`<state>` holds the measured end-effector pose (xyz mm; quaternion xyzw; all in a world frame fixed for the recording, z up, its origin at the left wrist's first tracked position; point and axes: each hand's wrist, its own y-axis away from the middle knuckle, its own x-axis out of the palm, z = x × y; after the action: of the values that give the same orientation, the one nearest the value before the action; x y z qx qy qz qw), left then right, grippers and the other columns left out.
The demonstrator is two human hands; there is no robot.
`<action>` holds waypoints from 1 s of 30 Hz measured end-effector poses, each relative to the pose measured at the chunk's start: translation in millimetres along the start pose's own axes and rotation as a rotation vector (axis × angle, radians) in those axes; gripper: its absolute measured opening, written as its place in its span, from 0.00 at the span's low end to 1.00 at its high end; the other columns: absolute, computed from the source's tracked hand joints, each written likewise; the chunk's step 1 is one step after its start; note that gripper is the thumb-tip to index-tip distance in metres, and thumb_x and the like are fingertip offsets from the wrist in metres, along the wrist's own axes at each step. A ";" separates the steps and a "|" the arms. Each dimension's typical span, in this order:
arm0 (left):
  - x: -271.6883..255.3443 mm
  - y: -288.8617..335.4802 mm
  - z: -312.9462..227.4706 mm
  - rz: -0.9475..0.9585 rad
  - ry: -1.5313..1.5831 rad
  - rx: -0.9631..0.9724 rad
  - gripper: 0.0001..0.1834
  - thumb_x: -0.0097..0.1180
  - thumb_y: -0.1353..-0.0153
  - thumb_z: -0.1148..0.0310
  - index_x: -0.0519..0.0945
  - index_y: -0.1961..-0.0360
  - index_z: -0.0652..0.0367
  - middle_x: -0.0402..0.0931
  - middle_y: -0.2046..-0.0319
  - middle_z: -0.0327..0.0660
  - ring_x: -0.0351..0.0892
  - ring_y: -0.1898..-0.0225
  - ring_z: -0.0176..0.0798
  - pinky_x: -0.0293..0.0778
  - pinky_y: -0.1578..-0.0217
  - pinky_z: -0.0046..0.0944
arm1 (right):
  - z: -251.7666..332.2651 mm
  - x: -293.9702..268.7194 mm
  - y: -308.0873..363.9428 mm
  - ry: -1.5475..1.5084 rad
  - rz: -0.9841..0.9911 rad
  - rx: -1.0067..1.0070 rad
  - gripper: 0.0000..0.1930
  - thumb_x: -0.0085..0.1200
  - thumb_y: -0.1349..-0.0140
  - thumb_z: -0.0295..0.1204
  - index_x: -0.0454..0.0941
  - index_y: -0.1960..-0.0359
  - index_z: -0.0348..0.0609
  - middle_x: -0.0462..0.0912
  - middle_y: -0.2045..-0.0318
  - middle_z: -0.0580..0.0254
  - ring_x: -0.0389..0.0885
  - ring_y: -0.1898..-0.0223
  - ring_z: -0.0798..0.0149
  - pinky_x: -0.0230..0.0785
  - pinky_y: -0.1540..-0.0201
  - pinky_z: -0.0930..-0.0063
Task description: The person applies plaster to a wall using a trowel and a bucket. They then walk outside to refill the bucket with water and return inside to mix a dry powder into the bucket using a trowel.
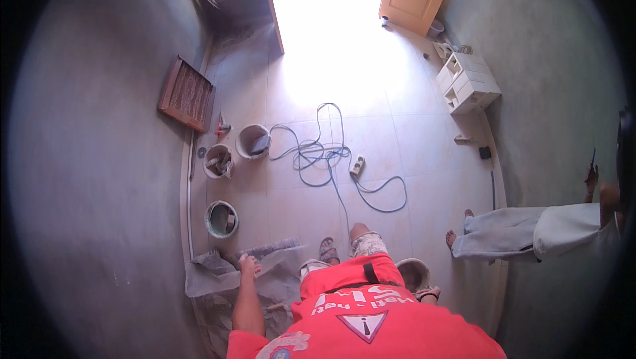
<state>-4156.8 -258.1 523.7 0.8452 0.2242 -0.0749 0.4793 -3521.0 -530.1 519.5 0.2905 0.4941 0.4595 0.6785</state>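
My left hand (250, 265) reaches down at the left, fingers apart, over the edge of a crumpled grey sack or plastic sheet (285, 278). Nothing shows clearly in its fingers. On my right side stands a bucket (424, 267), partly hidden by my body in a red shirt. My right hand (430, 292) is closed at that bucket's near rim; its fingertips are small and partly hidden. A grey-green bucket (210, 223) with something blocky inside stands beyond the sheet.
Farther off are a bucket of tools (211, 169) and a bucket with a dark block (245, 151). A blue-grey cable (320, 184) with a socket strip (358, 165) lies tangled mid-floor. A co-worker (503, 233) stands at the right wall, near white blocks (474, 84).
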 end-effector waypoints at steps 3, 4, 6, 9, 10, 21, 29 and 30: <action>45.9 -5.9 -77.4 0.067 -0.075 0.098 0.28 0.41 0.43 0.70 0.57 0.40 0.58 0.73 0.62 0.49 0.76 0.80 0.43 0.73 0.84 0.36 | 7.5 51.2 12.7 -0.081 0.021 0.023 0.19 0.38 0.49 0.52 0.58 0.78 0.51 0.64 0.89 0.64 0.66 0.87 0.60 0.60 0.83 0.65; 59.7 -4.2 -99.8 0.094 -0.104 0.122 0.30 0.42 0.44 0.71 0.55 0.39 0.57 0.73 0.63 0.48 0.76 0.81 0.41 0.73 0.84 0.35 | 11.3 68.1 25.2 -0.113 0.018 0.021 0.19 0.38 0.49 0.53 0.58 0.79 0.51 0.65 0.89 0.64 0.68 0.87 0.59 0.61 0.83 0.64; 98.6 -7.9 -134.6 0.122 -0.116 0.160 0.31 0.44 0.47 0.74 0.58 0.39 0.58 0.74 0.67 0.47 0.75 0.83 0.39 0.72 0.86 0.33 | 27.0 104.3 41.5 -0.150 0.023 0.009 0.19 0.37 0.49 0.53 0.59 0.78 0.50 0.66 0.88 0.63 0.68 0.85 0.59 0.60 0.79 0.63; 139.5 -20.2 -156.9 0.131 -0.071 0.150 0.31 0.46 0.50 0.75 0.61 0.41 0.59 0.75 0.73 0.47 0.74 0.85 0.37 0.70 0.89 0.33 | 46.5 166.5 53.2 -0.155 0.054 -0.014 0.21 0.36 0.48 0.54 0.60 0.78 0.48 0.68 0.86 0.61 0.69 0.81 0.59 0.59 0.75 0.62; 152.7 -23.9 -168.5 0.138 -0.090 0.114 0.31 0.46 0.50 0.75 0.61 0.40 0.57 0.75 0.73 0.46 0.73 0.86 0.37 0.70 0.89 0.33 | 53.9 187.4 54.8 -0.162 0.063 -0.017 0.21 0.36 0.48 0.54 0.60 0.77 0.48 0.68 0.86 0.61 0.69 0.80 0.59 0.59 0.73 0.61; 220.2 -41.7 -299.2 -0.018 -0.192 -0.011 0.11 0.51 0.50 0.66 0.73 0.68 0.62 0.76 0.80 0.44 0.74 0.86 0.38 0.67 0.90 0.37 | 125.9 413.3 119.9 -0.145 0.176 -0.100 0.27 0.31 0.45 0.57 0.64 0.75 0.43 0.74 0.80 0.55 0.72 0.67 0.58 0.56 0.55 0.55; 244.4 -165.5 -370.3 -0.237 -0.314 -0.149 0.21 0.59 0.56 0.67 0.74 0.62 0.72 0.77 0.72 0.50 0.77 0.84 0.46 0.72 0.84 0.41 | 174.2 615.6 203.0 -0.136 0.242 -0.173 0.28 0.30 0.45 0.57 0.65 0.74 0.42 0.75 0.79 0.55 0.72 0.64 0.58 0.54 0.52 0.55; 248.7 -172.3 -383.9 -0.172 -0.349 -0.207 0.21 0.58 0.56 0.69 0.74 0.61 0.72 0.77 0.69 0.52 0.77 0.83 0.47 0.72 0.83 0.42 | 182.8 646.0 220.0 -0.153 0.249 -0.182 0.27 0.31 0.45 0.57 0.65 0.74 0.42 0.74 0.79 0.55 0.72 0.64 0.58 0.54 0.52 0.55</action>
<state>-4047.4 218.1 508.1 0.7433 0.2155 -0.2374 0.5870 -3365.8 159.1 508.2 0.3208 0.3577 0.5593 0.6756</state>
